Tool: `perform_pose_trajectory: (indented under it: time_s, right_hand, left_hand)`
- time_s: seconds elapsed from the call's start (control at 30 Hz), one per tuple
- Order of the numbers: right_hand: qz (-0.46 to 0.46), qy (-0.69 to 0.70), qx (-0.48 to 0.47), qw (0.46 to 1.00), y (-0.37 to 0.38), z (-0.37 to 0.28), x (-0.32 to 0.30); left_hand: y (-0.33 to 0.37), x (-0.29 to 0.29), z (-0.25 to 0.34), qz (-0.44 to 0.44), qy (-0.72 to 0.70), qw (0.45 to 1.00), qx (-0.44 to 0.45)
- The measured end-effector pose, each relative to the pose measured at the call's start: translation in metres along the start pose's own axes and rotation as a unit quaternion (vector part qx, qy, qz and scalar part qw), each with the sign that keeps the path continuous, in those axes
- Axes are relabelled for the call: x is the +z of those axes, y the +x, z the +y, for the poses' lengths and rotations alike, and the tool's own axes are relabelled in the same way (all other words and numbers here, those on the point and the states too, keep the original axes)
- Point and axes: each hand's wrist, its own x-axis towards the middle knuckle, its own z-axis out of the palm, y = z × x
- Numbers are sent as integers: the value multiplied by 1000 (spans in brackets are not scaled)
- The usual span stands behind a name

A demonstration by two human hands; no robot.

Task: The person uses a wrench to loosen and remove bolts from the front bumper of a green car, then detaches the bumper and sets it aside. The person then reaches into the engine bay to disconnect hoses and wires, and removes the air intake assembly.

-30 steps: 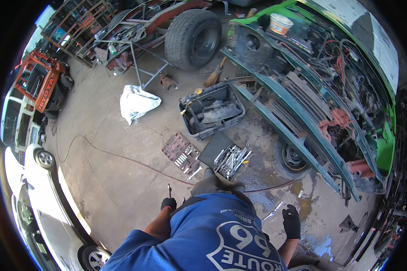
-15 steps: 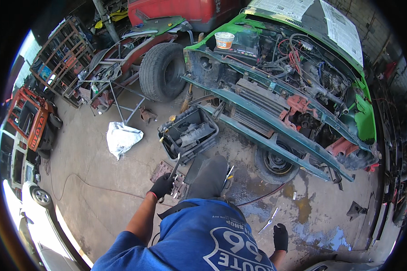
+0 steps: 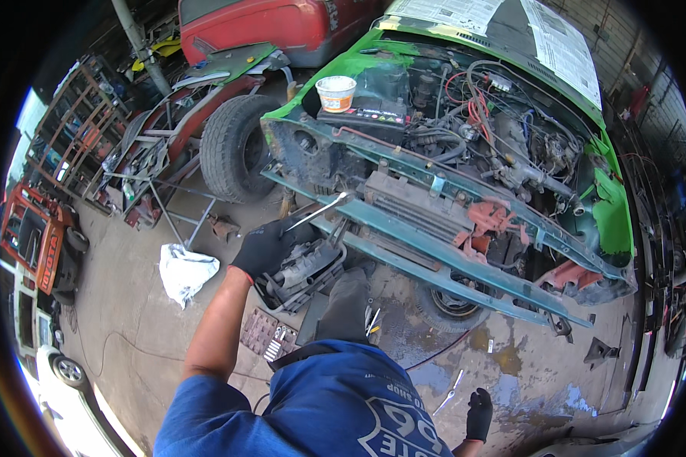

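Note:
My left hand (image 3: 261, 247), in a black glove, is closed around a long shiny wrench (image 3: 316, 212). The wrench's far end points up and right, near the left front of the green car's teal front crossmember (image 3: 404, 215). Below that hand, a dark plastic crate (image 3: 286, 305) holds grimy metal parts and is partly hidden by the hand. Low on the right, my right hand (image 3: 479, 415), also gloved in black, hangs above the floor with its fingers loosely apart and nothing in it.
A socket case (image 3: 259, 331) lies open left of my leg. On the floor are a long silver tool (image 3: 450, 392), a white cloth (image 3: 187, 274) and wet patches. A wheel (image 3: 450, 301) lies under the car's front; a tub (image 3: 336, 94) stands above the engine bay's left corner.
My left hand has lifted the wrench from beside the crate up and forward toward the car's front. The view has shifted closer to the car; my right hand still hangs low.

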Motion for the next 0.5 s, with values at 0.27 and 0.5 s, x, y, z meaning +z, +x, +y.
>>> perform_pose_trajectory:
  time_s: [0.27,0.5]
  right_hand:
    - [181,-58,-295,936,104,-325,75]
    - [181,-241,-344,889,193,-502,86]
  left_hand:
    - [156,31,-50,-28,-10,998,58]
    - [189,66,-79,-119,-34,990,74]
